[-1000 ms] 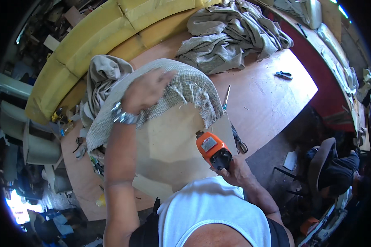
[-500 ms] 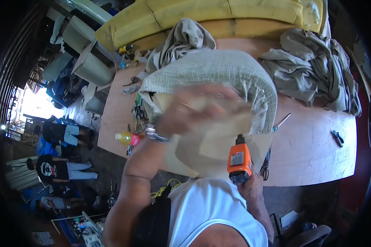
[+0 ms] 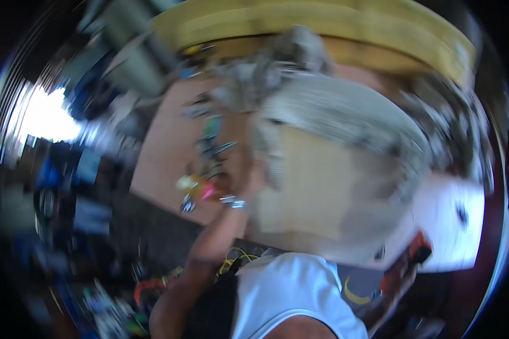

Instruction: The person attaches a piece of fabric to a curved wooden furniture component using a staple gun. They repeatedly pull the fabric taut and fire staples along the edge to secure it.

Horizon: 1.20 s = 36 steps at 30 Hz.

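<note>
The whole view is smeared by motion. A large upholstered piece lies on the table with its bare beige underside up; striped grey-beige fabric wraps over its far and right edges. At its left edge is my left hand, a silver watch on the wrist; its fingers are too blurred to read. Low on the right, beside the table's near edge, my right hand is closed round an orange staple gun, away from the upholstered piece.
Scissors and small tools lie left of the piece, near a bottle with yellow liquid. Crumpled grey fabric lies to the right and more behind. Long yellow foam spans the back. A yellow hose hangs below the table edge.
My left hand has dropped from above the piece to its left edge. My right hand has carried the staple gun right, away from the piece. The piece looks turned, and the view has shifted.
</note>
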Available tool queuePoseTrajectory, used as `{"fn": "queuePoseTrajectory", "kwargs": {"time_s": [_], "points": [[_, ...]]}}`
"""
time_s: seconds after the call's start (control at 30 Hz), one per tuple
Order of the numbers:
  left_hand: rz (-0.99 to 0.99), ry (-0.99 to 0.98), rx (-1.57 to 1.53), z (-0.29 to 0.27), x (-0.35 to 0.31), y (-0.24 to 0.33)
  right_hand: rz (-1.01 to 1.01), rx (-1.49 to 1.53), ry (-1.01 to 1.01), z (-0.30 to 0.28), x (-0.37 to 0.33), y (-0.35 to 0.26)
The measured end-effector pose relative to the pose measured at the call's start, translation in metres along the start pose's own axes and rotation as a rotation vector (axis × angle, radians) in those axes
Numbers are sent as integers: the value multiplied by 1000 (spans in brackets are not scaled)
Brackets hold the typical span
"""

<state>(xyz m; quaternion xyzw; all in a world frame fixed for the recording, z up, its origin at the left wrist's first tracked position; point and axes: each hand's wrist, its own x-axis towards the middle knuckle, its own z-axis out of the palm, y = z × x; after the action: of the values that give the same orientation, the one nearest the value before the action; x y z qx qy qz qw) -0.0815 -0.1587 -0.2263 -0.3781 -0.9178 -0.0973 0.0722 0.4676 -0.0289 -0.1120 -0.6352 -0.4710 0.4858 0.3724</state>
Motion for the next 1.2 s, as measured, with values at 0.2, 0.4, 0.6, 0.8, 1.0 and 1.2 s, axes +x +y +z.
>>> {"fn": "queuePoseTrajectory", "kwargs": {"time_s": [0.2, 0.4, 0.6, 0.8, 1.0, 1.2], "points": [[-77, 245, -960, -92, 3, 89, -493, -377, 76, 36, 76, 44], [-217, 263, -839, -104, -22, 83, -493, -295, -22, 79, 103, 19], [-219, 261, -846, -106, -17, 85, -459, -144, 47, 82, 119, -2], [-223, 314, -976, -88, -16, 78, -544, 207, 75, 77, 115, -51], [-74, 275, -1326, -77, -6, 65, -561, 22, -810, 219, 13, -99], [0, 168, -1404, -58, -8, 59, -545, 126, -847, 322, -36, -154]]}}
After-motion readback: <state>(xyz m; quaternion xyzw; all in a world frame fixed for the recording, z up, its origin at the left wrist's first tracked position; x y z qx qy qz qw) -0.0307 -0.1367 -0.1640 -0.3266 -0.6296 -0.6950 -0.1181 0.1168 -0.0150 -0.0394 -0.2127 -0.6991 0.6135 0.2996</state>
